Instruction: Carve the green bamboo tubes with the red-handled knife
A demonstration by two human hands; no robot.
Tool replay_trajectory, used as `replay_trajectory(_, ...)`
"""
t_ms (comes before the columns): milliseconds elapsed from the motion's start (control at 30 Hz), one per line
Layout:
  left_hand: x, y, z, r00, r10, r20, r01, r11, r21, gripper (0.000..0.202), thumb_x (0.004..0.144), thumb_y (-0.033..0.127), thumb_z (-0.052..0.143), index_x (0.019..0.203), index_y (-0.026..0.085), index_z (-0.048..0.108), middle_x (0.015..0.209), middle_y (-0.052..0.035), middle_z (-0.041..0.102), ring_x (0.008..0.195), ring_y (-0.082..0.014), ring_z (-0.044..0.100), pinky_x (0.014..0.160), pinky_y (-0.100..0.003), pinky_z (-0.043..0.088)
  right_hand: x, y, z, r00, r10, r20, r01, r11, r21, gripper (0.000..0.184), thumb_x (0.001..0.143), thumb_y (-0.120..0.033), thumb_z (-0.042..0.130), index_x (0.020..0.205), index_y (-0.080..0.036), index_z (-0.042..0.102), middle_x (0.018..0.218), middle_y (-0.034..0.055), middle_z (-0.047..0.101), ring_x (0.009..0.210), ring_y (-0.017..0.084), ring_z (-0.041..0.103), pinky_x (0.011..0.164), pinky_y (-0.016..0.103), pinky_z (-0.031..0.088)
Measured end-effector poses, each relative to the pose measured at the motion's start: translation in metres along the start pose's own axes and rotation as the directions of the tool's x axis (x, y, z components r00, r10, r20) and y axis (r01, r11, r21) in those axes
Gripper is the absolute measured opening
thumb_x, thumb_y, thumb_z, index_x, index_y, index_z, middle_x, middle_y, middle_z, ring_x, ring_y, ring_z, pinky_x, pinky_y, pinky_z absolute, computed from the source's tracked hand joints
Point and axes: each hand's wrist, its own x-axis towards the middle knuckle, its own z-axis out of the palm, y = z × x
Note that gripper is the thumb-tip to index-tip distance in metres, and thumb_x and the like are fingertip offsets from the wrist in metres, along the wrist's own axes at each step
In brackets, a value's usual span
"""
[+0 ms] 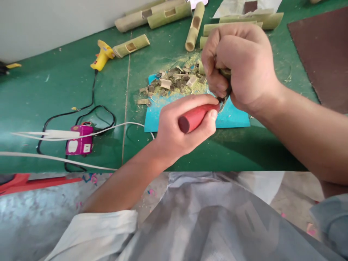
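My left hand is closed round the red handle of a carving tool, whose tip points up to the right into my other fist. My right hand is clenched on a bamboo piece that only peeks out by the thumb; most of it is hidden. Both hands work above a blue mat on the green table. A heap of bamboo shavings lies on the mat's far edge, just left of my right fist.
Cut bamboo tubes with rectangular slots lie along the table's back. A yellow glue gun sits at the left, its black cord running to a purple power strip with white cables. A brown board lies at the right.
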Motion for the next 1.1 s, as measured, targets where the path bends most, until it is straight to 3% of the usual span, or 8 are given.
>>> replay_trajectory(100,0.006,0.002,-0.003,1.0,-0.011,0.024,0.011,1.0,0.002,0.017,0.093,0.034,0.063,0.095,0.021,0.075,0.096,-0.0011,0.078,0.092,-0.0186,0.074,0.087,-0.033,0.061,0.0,-0.002,-0.001,1.0,0.021,0.008,-0.021,1.0,-0.006,0.021,0.066,-0.014,0.051,0.049,-0.025,0.045,0.039,-0.0042,0.034,0.034,0.012,0.027,0.039,0.033,0.015)
replay_trajectory(300,0.002,-0.002,-0.004,0.991,-0.115,-0.062,0.108,0.989,-0.105,0.023,0.096,0.038,0.06,0.099,0.023,0.076,0.093,-0.0012,0.078,0.089,-0.0184,0.075,0.08,-0.03,0.063,-0.001,-0.004,-0.001,0.999,0.035,0.013,-0.035,0.999,0.002,0.02,0.067,-0.014,0.051,0.051,-0.024,0.046,0.04,-0.0048,0.036,0.036,0.01,0.028,0.04,0.031,0.015)
replay_trajectory(533,0.011,0.005,-0.004,0.995,-0.099,0.017,0.099,0.994,-0.049,0.012,0.089,0.031,0.068,0.09,0.022,0.076,0.09,0.0005,0.078,0.088,-0.0185,0.074,0.082,-0.031,0.062,-0.001,-0.007,0.001,0.998,0.065,-0.006,-0.065,0.998,-0.018,0.02,0.064,-0.012,0.049,0.049,-0.023,0.044,0.04,-0.005,0.035,0.035,0.009,0.029,0.039,0.029,0.016)
replay_trajectory(633,0.012,0.003,-0.008,0.993,-0.118,-0.017,0.116,0.991,-0.073,0.014,0.088,0.034,0.069,0.087,0.022,0.076,0.082,0.0001,0.076,0.08,-0.0171,0.073,0.075,-0.029,0.061,-0.001,-0.006,0.0,0.998,0.062,0.0,-0.062,0.998,-0.025,0.02,0.066,-0.013,0.05,0.05,-0.024,0.045,0.039,-0.005,0.036,0.035,0.01,0.029,0.038,0.03,0.016)
replay_trajectory(700,0.009,-0.005,-0.009,0.977,-0.202,-0.071,0.189,0.97,-0.153,0.02,0.09,0.04,0.068,0.087,0.021,0.075,0.071,0.0002,0.072,0.064,-0.0142,0.069,0.059,-0.026,0.057,-0.002,-0.006,-0.001,0.999,0.05,0.011,-0.05,0.998,-0.032,0.02,0.068,-0.015,0.05,0.051,-0.024,0.045,0.04,-0.0051,0.036,0.036,0.01,0.03,0.039,0.031,0.017)
replay_trajectory(800,0.004,-0.022,-0.007,0.933,-0.343,-0.106,0.299,0.906,-0.301,0.027,0.09,0.048,0.069,0.087,0.021,0.072,0.058,0.0026,0.063,0.043,-0.0097,0.057,0.038,-0.021,0.04,-0.002,-0.005,-0.003,0.998,0.042,0.035,-0.041,0.998,-0.04,0.019,0.069,-0.015,0.049,0.053,-0.024,0.046,0.041,-0.0056,0.036,0.037,0.01,0.03,0.04,0.03,0.018)
replay_trajectory(933,0.005,-0.034,-0.005,0.891,-0.445,-0.088,0.379,0.838,-0.392,0.036,0.085,0.056,0.072,0.083,0.021,0.065,0.059,0.0023,0.063,0.042,-0.01,0.058,0.033,-0.02,0.034,-0.003,-0.003,-0.004,0.998,0.006,0.068,-0.003,0.999,-0.045,0.018,0.07,-0.014,0.045,0.055,-0.023,0.048,0.04,-0.0068,0.036,0.036,0.01,0.028,0.04,0.029,0.018)
replay_trajectory(1100,0.01,-0.033,-0.008,0.873,-0.483,-0.07,0.429,0.828,-0.361,0.038,0.082,0.055,0.076,0.074,0.02,0.063,0.054,0.0041,0.06,0.038,-0.0078,0.053,0.034,-0.019,0.036,-0.003,-0.002,-0.003,0.998,-0.002,0.071,0.005,0.999,-0.04,0.02,0.073,-0.015,0.046,0.056,-0.023,0.049,0.04,-0.0077,0.036,0.036,0.01,0.027,0.039,0.029,0.019)
